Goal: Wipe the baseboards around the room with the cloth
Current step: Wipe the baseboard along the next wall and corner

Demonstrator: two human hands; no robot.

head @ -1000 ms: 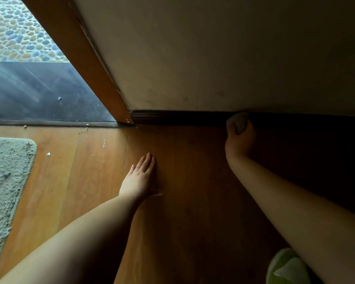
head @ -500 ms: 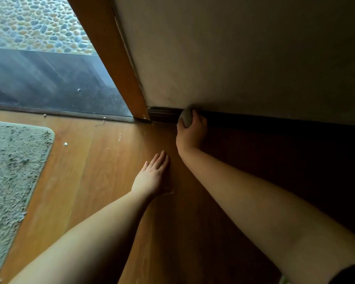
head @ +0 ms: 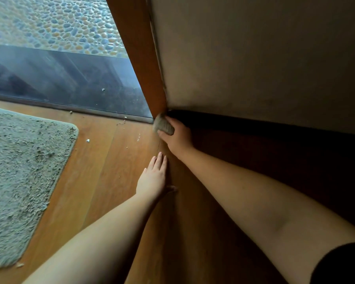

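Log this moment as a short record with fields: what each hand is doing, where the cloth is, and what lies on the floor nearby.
right hand: right hand grips the cloth
cloth position: at the left end of the dark baseboard, beside the foot of the wooden door frame
left hand: left hand rests flat on the wooden floor, fingers straight
floor items: shaggy rug to the left; small pale crumbs between rug and door frame
lighting: baseboard in deep shadow, its surface hard to read

At frame centre the right hand (head: 178, 138) held the bunched grey cloth (head: 163, 126) against the dark baseboard's (head: 254, 125) left end; shaggy grey rug (head: 23, 171) lay at left
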